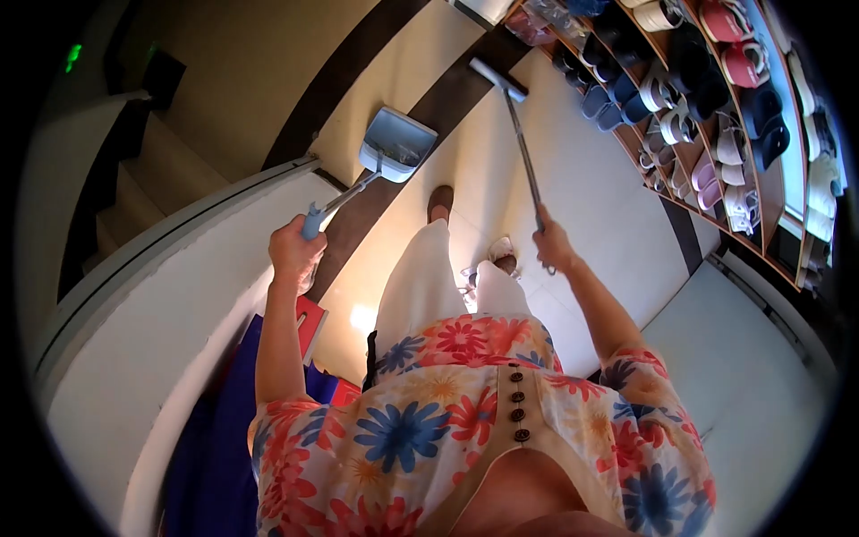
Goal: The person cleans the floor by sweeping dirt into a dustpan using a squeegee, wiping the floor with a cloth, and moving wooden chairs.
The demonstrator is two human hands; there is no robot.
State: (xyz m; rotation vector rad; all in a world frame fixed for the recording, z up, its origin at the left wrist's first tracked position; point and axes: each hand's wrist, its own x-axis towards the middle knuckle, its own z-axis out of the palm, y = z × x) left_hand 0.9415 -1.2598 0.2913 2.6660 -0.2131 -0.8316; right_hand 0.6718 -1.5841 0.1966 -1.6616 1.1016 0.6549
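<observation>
toward the floor's left edge (358, 237), a dustpan (398, 143) is beyond left fingers (309, 252) wrapped round its handle (310, 222) — right fingers (540, 240) grip a broom (524, 152).

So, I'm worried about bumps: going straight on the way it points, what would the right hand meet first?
Likely the pale floor, beyond the handle the right hand grips; depth is unclear.

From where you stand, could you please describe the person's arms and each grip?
The left grip and right grip are bare hands, without gloves. The forearms are uncovered, below short sleeves patterned with red and blue flowers on a pale ground.
</observation>
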